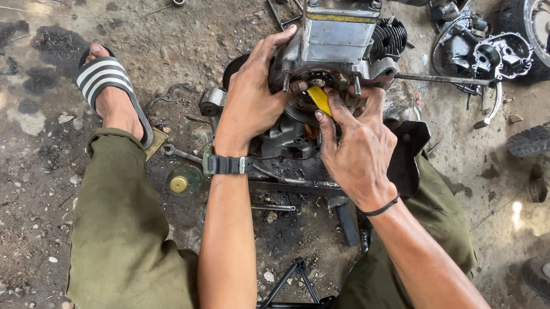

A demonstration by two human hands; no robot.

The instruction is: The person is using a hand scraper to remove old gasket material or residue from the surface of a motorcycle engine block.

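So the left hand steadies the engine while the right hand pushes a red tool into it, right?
Not quite: the tool is yellow, not red, as the head view shows. The left hand does steady the engine while the right hand pushes the tool into it.

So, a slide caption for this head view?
Left hand steadies a grimy metal engine; right hand presses a yellow tool into it.

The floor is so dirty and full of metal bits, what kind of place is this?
Probably a small motorbike repair shop. The hands work on a greasy engine on the oil-stained floor, with tyres and a wrench lying around.
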